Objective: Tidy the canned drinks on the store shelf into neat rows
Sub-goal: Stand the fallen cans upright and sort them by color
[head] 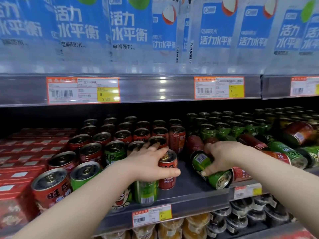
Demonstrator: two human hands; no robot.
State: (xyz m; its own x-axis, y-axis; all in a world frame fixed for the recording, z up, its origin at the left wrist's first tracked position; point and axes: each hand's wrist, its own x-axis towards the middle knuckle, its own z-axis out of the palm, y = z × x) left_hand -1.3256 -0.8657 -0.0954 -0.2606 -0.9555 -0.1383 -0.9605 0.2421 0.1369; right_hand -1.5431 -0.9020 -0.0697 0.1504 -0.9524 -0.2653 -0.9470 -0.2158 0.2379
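Observation:
Red and green drink cans fill the middle shelf (193,188). My left hand (148,163) is wrapped around an upright red can (168,176) near the shelf's front, thumb across its label. An upright green can (146,192) stands just in front of it. My right hand (222,157) grips a green can lying on its side (214,175), its bottom end pointing toward me. More toppled cans, red (195,144) and green (286,154), lie to the right. Upright red cans (141,133) stand in rows behind my left hand, upright green cans (222,130) behind my right.
Red cartons (25,152) are stacked at the shelf's left. Large blue-labelled water packs (129,31) fill the shelf above, with price tags (82,89) on its edge. Cups of fruit and dark jelly (224,219) sit on the shelf below. A bare grey patch of shelf lies between my hands.

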